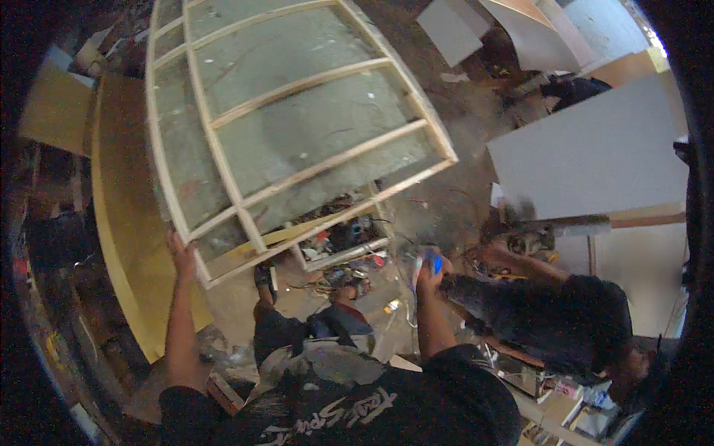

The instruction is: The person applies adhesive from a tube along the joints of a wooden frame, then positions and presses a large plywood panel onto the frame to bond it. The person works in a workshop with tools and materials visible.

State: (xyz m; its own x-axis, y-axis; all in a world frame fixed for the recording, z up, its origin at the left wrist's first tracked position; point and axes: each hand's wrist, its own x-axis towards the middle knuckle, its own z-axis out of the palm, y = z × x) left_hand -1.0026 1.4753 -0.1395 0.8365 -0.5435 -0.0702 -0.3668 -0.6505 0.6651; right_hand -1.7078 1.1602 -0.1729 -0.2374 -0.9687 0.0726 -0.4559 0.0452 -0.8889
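A large wooden frame (327,163) of pale slats fills the upper middle of the head view, tilted, with its near corner closest to me. My left hand (182,256) is closed on the frame's left rail, just above that corner. My right hand (429,279) is raised apart from the frame, right of its near end. It grips a small blue-and-white thing (436,263), too blurred to tell its kind. Between the slats a grey-green surface (297,97) shows.
An open box (348,257) of mixed small items sits below the frame's near end, with loose wires around it. A yellowish board (123,215) stands at left. Pale panels (587,156) lie at right. A person in dark clothing (550,312) bends close on my right.
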